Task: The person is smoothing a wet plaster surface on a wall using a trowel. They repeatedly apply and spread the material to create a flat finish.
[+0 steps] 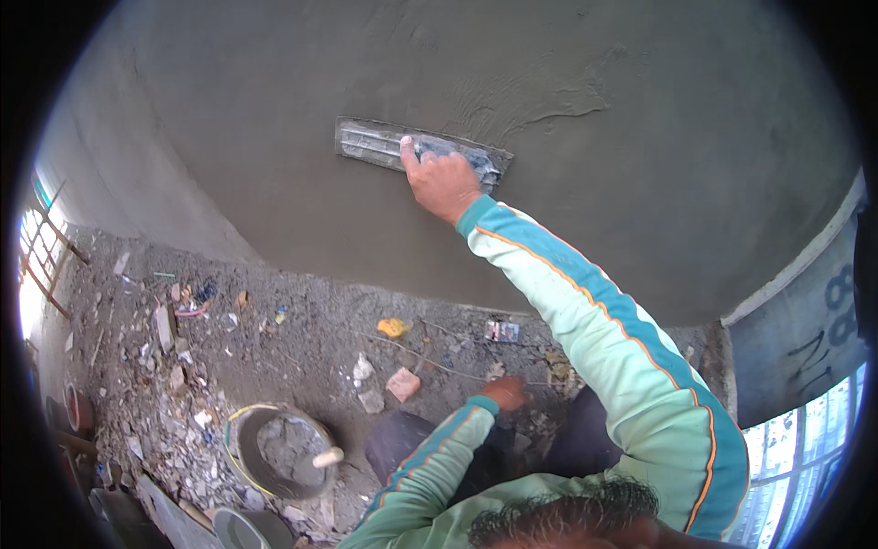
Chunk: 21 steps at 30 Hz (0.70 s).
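My right hand [444, 186] grips a long plastering trowel [366, 145], its blade lying against the wet grey plaster wall [302, 201]. The index finger stretches along the trowel's back while the other fingers wrap its handle. Just above the blade's right end, the plaster has a rough, ridged patch [549, 105]. My left hand [506, 393] rests low between my bent knees; its fingers are too small and shaded to make out. To the left of my knees stands a bucket [245, 448] of grey mortar [288, 448], with a light tool handle [327, 457] sticking out over its rim.
Rubble and litter cover the dirt ground [302, 311] below the wall, among them a brick piece [402, 384] and a yellow scrap [392, 327]. A second grey bucket [251, 529] stands at the lower edge beside a board [174, 512]. Grey panelling [791, 339] stands at right.
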{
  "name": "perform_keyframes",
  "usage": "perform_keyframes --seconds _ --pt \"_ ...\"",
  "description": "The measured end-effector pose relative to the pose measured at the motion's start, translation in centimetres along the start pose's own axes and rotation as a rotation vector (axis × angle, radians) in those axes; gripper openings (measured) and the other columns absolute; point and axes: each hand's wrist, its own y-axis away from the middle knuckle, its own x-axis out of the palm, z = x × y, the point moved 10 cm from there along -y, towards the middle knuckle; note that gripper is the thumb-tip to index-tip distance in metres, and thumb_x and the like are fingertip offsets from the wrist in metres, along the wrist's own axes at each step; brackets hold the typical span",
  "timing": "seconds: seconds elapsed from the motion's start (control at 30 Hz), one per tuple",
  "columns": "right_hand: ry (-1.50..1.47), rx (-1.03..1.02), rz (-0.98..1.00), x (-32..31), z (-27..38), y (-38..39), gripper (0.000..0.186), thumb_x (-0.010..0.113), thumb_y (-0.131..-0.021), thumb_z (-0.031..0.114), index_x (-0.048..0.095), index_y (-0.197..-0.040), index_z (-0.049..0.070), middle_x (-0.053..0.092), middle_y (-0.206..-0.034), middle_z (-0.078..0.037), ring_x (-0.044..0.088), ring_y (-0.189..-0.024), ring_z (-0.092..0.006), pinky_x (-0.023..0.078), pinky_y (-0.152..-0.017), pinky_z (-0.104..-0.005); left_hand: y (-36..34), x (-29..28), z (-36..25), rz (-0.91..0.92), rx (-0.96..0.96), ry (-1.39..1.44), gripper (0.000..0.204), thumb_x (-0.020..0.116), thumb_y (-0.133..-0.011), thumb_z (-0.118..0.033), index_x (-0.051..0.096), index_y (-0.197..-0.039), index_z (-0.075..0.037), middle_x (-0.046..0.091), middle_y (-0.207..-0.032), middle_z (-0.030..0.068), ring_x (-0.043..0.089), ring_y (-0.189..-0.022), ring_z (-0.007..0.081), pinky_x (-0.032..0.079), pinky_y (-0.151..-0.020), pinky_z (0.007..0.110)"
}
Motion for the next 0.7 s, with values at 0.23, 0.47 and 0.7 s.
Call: perform_keyframes --seconds 0.23,0.47,0.7 --pt "0.077 -0.071 0.329 -5.2 -4.3 2.5 0.037 0.052 -0.097 0.019 0.065 -0.129 0.006 0.074 -0.082 -0.018 0.075 -0.076 -0.0355 0.059 -0.066 -0.051 2.9 0.1 2.6 -0.019 -0.075 -0.04 0.06 0.065 -0.093 -0.046 0.058 -0.132 0.0 0.066 -0.127 0.0282 0.063 -0.12 0.0455 0.049 -0.103 0.053" --pt "-0.57 0.656 -0.603 -29.7 -37.0 7.2 0.043 0.077 -0.092 0.028 0.073 -0.128 0.004 0.077 -0.118 -0.011 0.072 -0.101 -0.0217 0.055 -0.091 -0.0348 4.7 -0.9 -6.0 0.046 0.075 0.001 0.064 0.062 -0.098 -0.044 0.05 -0.145 -0.003 0.063 -0.135 0.0254 0.058 -0.129 0.0431 0.045 -0.108 0.052" --pt "-0.403 0.37 -0.328 -14.8 -18.9 5.0 0.04 0.074 -0.091 0.031 0.074 -0.123 0.007 0.073 -0.125 -0.018 0.071 -0.115 -0.0311 0.054 -0.099 -0.0391 7.3 -1.1 -5.6 0.053 -0.007 0.007 0.061 0.063 -0.097 -0.044 0.052 -0.14 -0.002 0.067 -0.128 0.0258 0.063 -0.121 0.044 0.049 -0.102 0.054"
